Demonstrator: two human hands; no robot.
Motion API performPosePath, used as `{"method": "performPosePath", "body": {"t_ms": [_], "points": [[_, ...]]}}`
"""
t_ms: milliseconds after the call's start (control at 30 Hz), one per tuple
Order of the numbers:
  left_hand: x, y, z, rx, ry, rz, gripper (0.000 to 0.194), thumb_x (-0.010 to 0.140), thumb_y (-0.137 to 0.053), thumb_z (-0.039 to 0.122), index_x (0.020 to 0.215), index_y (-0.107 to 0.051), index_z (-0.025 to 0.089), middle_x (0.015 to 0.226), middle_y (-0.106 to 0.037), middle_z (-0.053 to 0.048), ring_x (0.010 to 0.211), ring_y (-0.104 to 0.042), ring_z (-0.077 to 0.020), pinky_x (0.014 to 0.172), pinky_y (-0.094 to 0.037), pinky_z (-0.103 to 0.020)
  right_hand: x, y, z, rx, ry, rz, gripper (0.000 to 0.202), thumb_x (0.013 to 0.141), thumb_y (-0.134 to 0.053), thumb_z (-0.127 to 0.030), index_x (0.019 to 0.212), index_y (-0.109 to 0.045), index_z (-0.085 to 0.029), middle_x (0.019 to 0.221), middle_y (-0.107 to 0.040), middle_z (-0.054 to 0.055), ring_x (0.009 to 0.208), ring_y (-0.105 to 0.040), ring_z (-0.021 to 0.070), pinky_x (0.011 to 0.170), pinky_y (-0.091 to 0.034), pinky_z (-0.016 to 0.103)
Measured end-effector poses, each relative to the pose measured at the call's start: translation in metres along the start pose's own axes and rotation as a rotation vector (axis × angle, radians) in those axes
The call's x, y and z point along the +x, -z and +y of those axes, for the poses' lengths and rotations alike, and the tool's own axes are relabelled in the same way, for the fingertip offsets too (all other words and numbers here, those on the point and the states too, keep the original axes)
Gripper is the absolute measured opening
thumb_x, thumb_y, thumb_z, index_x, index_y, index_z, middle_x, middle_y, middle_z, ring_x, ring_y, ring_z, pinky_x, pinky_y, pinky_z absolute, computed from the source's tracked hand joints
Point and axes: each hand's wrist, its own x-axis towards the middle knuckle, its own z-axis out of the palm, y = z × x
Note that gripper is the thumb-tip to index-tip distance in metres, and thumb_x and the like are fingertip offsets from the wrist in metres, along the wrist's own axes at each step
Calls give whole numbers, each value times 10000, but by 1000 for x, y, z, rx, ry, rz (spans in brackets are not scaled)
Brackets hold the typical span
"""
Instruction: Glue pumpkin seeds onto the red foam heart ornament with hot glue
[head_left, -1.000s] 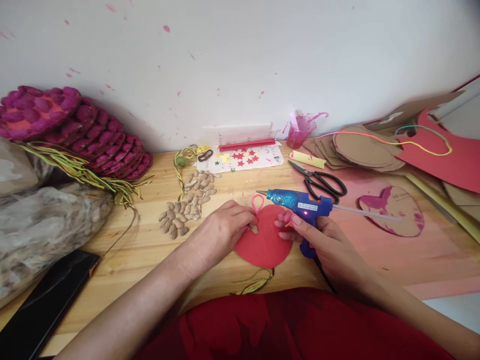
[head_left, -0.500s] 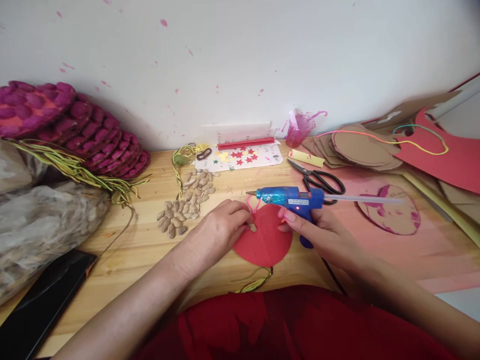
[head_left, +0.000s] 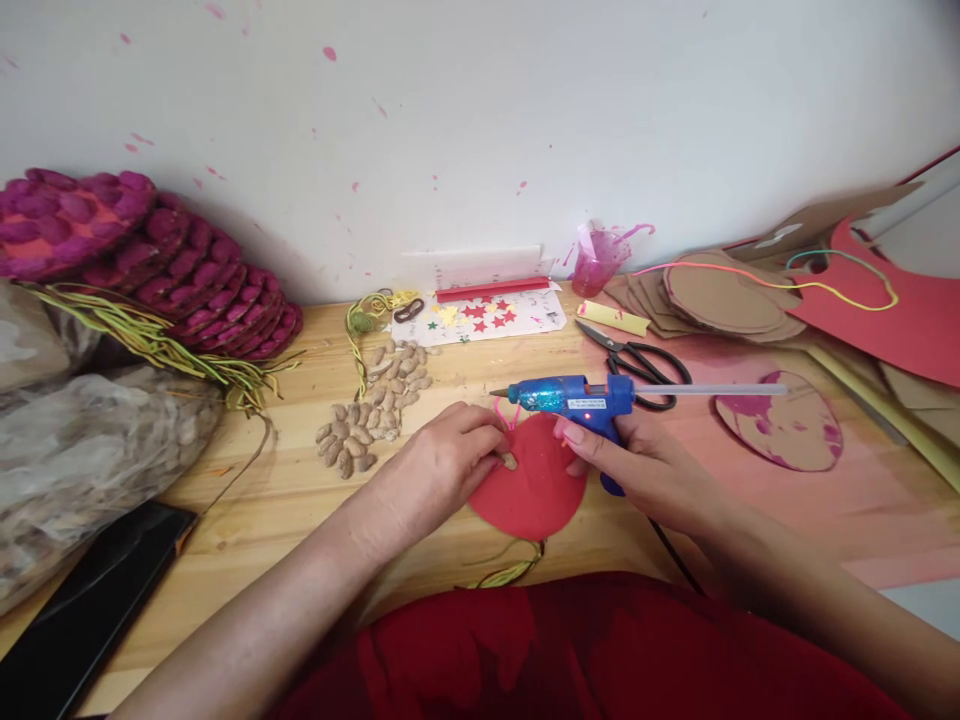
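So your red disc (head_left: 536, 490) is right in front of you on the wooden table (head_left: 420, 545), between your two hands, and I'll use it for all the places here. Your left hand (head_left: 461, 452) is at its left edge, thumb and fingers pinched together on a single peanut (head_left: 509, 461) over the disc's upper left part. Can't tell if the peanut actually touches the disc.

Your right hand (head_left: 649, 465) is wrapped around the handle of the blue glue gun (head_left: 566, 397), thumb tip reaching over the disc's right edge. The gun lies crosswise at the disc's top, nozzle pointing left, little light glowing, with a clear glue stick (head_left: 709, 390) poking out the back. A pink loop (head_left: 507, 412) shows at the disc's top under the nozzle, and a yellow-green tassel (head_left: 510, 572) is just below its bottom edge.

You've also got a pile of loose peanuts (head_left: 352, 440) left of the disc, black-handled scissors (head_left: 654, 376) beyond its upper right, and a paint-smeared cardboard piece (head_left: 787, 425) well off to its right.
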Motion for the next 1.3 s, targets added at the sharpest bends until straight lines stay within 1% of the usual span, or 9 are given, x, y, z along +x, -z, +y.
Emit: {"method": "performPosePath", "body": {"t_ms": [167,333,433,500,600,667,800,1000,1300], "points": [[-1,1,1,5,12,3,144,939,-557,128,951,-695,169,1046,-669,-74,1008,-614,-178,909,-514,-320,-11,0,-2,-9,-40,39,288,847,-664,-505,815,-712,-223,693,-672,11,672,-611,193,640,-505,319],[-4,2,4,17,35,-5,165,945,-550,141,941,-708,191,1059,-668,-62,985,-619,-169,886,-513,-307,-26,5,-1,-52,-2,110,223,862,-665,-458,963,-757,-282,859,-738,28,830,-668,238,746,-552,357],[-5,3,6,33,36,-25,168,953,-544,165,972,-709,196,1078,-667,-69,983,-617,-177,875,-514,-315,-35,11,2,-133,33,149,185,857,-680,-419,980,-761,-307,793,-728,22,762,-663,242,769,-560,384],[-4,4,8,45,25,-27,168,958,-541,180,974,-708,194,1079,-669,-70,983,-614,-179,869,-513,-312,-41,14,3,-180,47,111,204,864,-677,-390,1036,-759,-319,820,-740,22,770,-668,249,794,-563,395],[-4,5,9,55,18,-12,165,955,-546,178,953,-710,193,1066,-675,-68,967,-617,-176,852,-517,-306,-47,13,4,-212,44,4,329,891,-650,-343,1215,-703,-349,1041,-757,16,966,-679,282,883,-552,403],[-3,5,9,57,27,-8,158,946,-556,165,943,-711,195,1056,-678,-67,953,-621,-177,843,-524,-309,-49,10,5,-204,39,-41,408,906,-630,-331,1312,-642,-366,1183,-728,8,1095,-650,302,950,-531,420],[-3,5,9,45,34,-3,144,926,-570,129,925,-702,186,1042,-679,-65,947,-625,-174,852,-531,-308,-50,6,6,-193,37,-76,468,927,-598,-332,1389,-567,-395,1321,-666,-10,1187,-613,316,1047,-470,465],[-2,8,9,-6,52,2,146,916,-567,95,891,-684,179,1026,-648,-57,928,-630,-143,831,-532,-259,-49,3,3,-206,44,-56,491,901,-627,-307,1385,-578,-372,1311,-673,10,1208,-597,356,1068,-439,534],[-5,15,8,85,137,-125,177,949,-531,161,906,-702,172,903,-626,-58,814,-609,-167,733,-511,-295,-45,0,2,-233,79,-55,473,907,-627,-308,1369,-586,-400,1314,-673,-11,1172,-633,330,1034,-486,479]]}}
